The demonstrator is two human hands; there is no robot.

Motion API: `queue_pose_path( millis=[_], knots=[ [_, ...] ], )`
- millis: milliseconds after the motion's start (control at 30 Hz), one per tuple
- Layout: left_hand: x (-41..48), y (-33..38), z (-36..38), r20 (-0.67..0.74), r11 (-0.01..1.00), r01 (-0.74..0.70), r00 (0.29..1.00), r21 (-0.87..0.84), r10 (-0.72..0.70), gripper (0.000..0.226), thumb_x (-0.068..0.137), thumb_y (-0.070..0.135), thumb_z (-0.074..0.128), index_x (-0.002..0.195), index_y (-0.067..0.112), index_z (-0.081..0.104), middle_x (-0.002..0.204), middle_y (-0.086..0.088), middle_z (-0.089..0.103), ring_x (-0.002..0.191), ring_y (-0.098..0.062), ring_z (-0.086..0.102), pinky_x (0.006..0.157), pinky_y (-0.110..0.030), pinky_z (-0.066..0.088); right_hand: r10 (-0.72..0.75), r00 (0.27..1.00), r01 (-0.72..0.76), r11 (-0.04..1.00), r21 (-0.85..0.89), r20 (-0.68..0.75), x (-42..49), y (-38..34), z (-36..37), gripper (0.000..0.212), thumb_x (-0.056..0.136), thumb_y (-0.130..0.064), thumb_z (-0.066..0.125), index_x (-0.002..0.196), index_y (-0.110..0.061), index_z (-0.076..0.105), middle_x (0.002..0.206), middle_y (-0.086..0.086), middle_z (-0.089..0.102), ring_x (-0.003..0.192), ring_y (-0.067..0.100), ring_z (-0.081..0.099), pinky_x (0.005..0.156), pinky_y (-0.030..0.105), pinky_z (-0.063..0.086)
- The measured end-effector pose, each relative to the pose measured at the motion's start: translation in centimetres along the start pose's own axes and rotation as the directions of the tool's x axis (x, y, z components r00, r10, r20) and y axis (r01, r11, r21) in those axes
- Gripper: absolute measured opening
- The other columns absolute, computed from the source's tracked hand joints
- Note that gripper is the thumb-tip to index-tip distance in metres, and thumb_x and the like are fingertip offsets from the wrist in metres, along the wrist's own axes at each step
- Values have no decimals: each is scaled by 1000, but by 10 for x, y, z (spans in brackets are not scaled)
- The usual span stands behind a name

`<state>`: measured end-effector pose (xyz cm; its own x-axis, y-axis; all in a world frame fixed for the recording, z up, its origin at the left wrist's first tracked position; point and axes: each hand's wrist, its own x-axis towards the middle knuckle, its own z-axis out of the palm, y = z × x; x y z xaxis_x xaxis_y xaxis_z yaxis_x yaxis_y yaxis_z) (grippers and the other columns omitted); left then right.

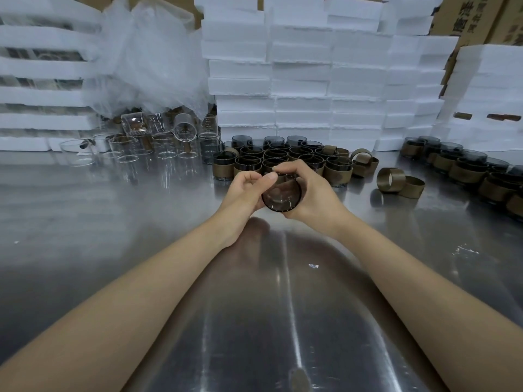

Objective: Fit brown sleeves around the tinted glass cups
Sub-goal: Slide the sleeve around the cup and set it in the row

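We grasp one tinted glass cup in both hands, left hand and right hand, two loose brown sleeves lying right of them.

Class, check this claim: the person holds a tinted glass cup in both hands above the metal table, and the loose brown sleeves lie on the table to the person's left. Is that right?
Not quite. The head view shows the loose brown sleeves lying to the person's right, not left. The rest stands: the left hand and right hand hold a tinted glass cup above the metal table.
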<state>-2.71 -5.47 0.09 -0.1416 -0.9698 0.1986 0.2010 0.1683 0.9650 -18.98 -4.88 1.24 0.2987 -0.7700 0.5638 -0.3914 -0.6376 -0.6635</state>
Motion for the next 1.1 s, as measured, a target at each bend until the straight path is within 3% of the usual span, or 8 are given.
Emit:
queue_pose_path(
  millis=[133, 233, 367, 500, 667, 767, 900, 1100],
  knots=[
    [-3, 1, 3, -18, 998, 15, 1000, 69, -13, 70, 56, 48, 80, 109, 17, 48, 118, -20, 62, 107, -26, 64, 103, -45, 48, -75, 996, 78, 994, -79, 37, -2, -2, 2, 58, 68, 3, 79, 120, -7, 57, 116, 1, 61, 105, 11, 61, 90, 25, 50],
    [-4, 1, 6, -36, 991, 19, 999, 131, -15, 77, 46, 54, 81, 107, 22, 47, 127, -19, 58, 117, -27, 61, 104, -43, 48, -104, 994, 108, 984, -140, 36, -2, -2, 5, 54, 71, -7, 82, 119, -10, 58, 116, 0, 61, 107, 12, 61, 91, 26, 49],
    [-4, -4, 6, 15, 977, -24, 1000, 214, 21, 64, 56, 41, 83, 106, 27, 45, 123, -11, 58, 103, -9, 61, 80, -15, 49, -94, 993, 108, 968, -228, 70, 0, 0, 8, 55, 70, -15, 80, 119, -19, 57, 109, -4, 59, 99, 4, 58, 84, 18, 46],
    [-4, -6, 5, 13, 961, -47, 999, 271, 45, 64, 66, 28, 89, 109, 27, 42, 122, -4, 56, 103, -4, 59, 78, -13, 46, 4, 999, 4, 971, -239, 35, 2, 0, 8, 59, 63, -16, 80, 114, -31, 55, 105, -9, 62, 93, 7, 61, 78, 25, 51],
    [-3, -7, 6, 44, 948, -85, 996, 308, 75, 62, 67, 18, 90, 108, 30, 45, 120, -3, 60, 106, -10, 62, 87, -18, 49, 113, 993, -108, 981, -159, 19, 2, 0, 2, 60, 60, -12, 83, 108, -29, 52, 99, -14, 67, 86, -2, 63, 73, 11, 46],
    [-3, -8, 5, 63, 949, -97, 995, 301, 81, 61, 71, 10, 86, 117, 24, 48, 119, -3, 64, 101, -7, 66, 90, -20, 52, 179, 984, -179, 981, -77, -5, 2, 2, 0, 58, 59, -7, 86, 104, -22, 52, 97, -8, 69, 87, 8, 65, 79, 26, 52],
    [-2, -6, 4, 100, 958, -108, 991, 266, 84, 57, 75, 5, 82, 121, 20, 53, 112, 1, 68, 95, -3, 68, 79, -15, 52, 259, 966, -259, 964, 66, 1, 2, 1, -4, 57, 59, 7, 83, 105, -8, 52, 97, 7, 67, 84, 15, 61, 82, 40, 52],
    [-4, -2, 1, 146, 969, -128, 984, 210, 98, 44, 81, 7, 77, 116, 29, 62, 115, 2, 71, 104, -4, 66, 89, -21, 50, 294, 956, -291, 942, 168, 3, 1, 0, -9, 57, 61, 13, 79, 108, -1, 51, 86, -6, 63, 70, 2, 57, 68, 21, 48]
  ],
)
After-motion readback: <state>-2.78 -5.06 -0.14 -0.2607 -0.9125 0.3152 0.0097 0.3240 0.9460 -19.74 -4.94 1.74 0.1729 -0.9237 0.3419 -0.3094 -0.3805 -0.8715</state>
